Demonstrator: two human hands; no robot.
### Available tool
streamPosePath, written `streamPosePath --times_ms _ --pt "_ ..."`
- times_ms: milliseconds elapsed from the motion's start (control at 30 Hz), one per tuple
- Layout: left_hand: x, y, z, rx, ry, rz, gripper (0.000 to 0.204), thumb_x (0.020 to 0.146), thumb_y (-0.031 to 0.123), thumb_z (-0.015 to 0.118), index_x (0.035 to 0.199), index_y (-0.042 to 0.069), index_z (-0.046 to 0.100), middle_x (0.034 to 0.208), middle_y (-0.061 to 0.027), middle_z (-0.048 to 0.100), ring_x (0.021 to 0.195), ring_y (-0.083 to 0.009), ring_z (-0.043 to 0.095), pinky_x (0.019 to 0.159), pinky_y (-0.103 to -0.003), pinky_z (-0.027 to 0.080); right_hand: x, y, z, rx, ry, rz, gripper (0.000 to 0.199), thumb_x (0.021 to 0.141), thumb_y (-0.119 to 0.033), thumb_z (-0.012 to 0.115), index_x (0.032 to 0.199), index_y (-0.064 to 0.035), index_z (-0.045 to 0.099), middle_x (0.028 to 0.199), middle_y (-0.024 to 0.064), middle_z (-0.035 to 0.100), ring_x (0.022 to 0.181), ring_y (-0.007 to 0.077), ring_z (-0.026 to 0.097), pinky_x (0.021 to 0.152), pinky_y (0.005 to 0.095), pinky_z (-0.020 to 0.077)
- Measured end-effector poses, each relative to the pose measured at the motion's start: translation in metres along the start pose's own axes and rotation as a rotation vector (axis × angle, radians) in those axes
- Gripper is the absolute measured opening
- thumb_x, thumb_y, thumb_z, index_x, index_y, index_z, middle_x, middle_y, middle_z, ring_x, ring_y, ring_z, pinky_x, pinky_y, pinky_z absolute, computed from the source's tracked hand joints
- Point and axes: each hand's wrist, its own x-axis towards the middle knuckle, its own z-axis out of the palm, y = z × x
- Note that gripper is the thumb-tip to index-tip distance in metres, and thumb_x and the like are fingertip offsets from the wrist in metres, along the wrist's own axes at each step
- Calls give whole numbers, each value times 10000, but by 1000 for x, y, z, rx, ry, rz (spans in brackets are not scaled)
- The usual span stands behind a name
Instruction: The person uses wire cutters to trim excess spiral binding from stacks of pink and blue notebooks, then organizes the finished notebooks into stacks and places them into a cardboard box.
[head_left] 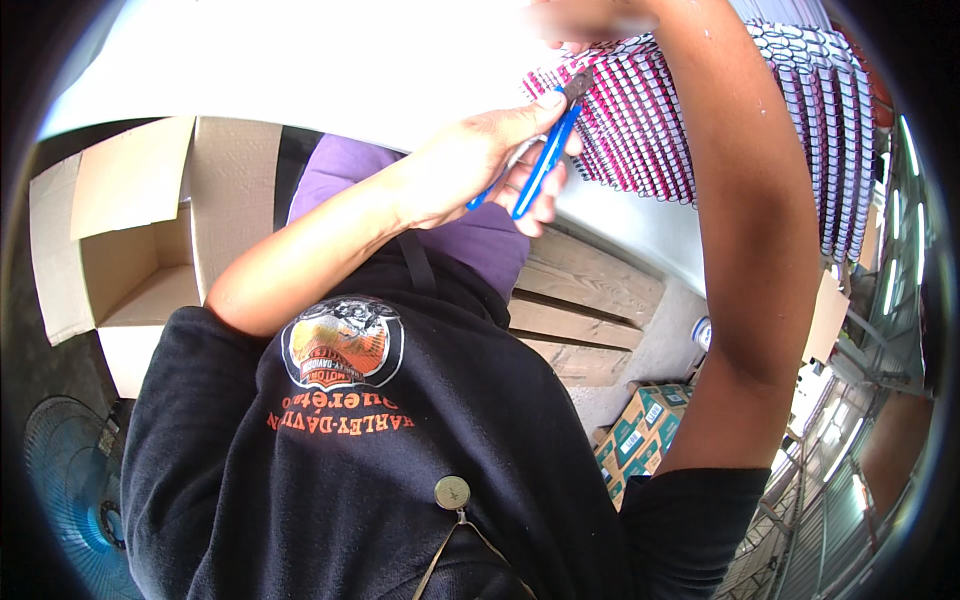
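My left hand [465, 165] is closed around a pair of pliers or cutters [546, 170] with blue handles and dark metal jaws. The jaws point up and touch or overlap the near left corner of a piece of material [635, 130] patterned in rows of pink, white and black loops. My right forearm [745, 190] reaches across this material, covering its middle. At the top edge my right hand [595, 18] is smeared by motion, just beyond the jaws, and its fingers cannot be made out. More black-and-white looped rows [830, 140] hang down on the right.
A white tabletop [300, 60] spans the far side. On the left stand an opened cardboard box [235, 180] and a blue fan [75, 500]. Below the table are wooden slats [580, 290]. Green printed cartons [640, 435] are stacked by my right elbow.
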Motion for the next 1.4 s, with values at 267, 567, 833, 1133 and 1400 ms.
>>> streamPosePath --times_ms 267,567,833,1133,1400 --pt "7 7 -3 -158 -129 36 516 962 510 317 1010 39 521 727 -51 559 622 -136 578 514 -271 508 -5 -2 -1 -13 5 -16 174 686 -121 672 822 -17 704 775 135 671 680 239 601 626 388 465" --pt "5 8 7 -33 -49 -3 539 980 461 289 1172 2 497 1011 -176 632 945 -255 638 839 -370 493 -14 0 -9 -30 -15 -36 178 687 -120 676 833 -21 704 786 132 672 692 237 603 635 385 466" --pt "1 5 3 -11 -64 17 538 981 457 296 1160 -7 503 953 -163 626 894 -232 633 772 -360 516 -18 5 -9 -37 -4 -42 182 688 -118 679 842 -24 704 797 129 673 703 235 604 643 382 466" --pt "16 9 -4 -266 -389 134 520 993 429 272 1177 -5 493 962 -167 619 862 -223 634 710 -342 528 -27 2 -13 -49 -6 -50 188 689 -116 682 853 -28 704 809 126 674 715 233 605 652 378 466" --pt "11 14 22 -4 -58 68 541 977 461 300 1190 3 496 960 -165 631 899 -257 637 748 -361 533 -30 8 -18 -44 -13 -53 193 690 -115 685 862 -31 704 819 123 675 726 231 606 661 375 466"
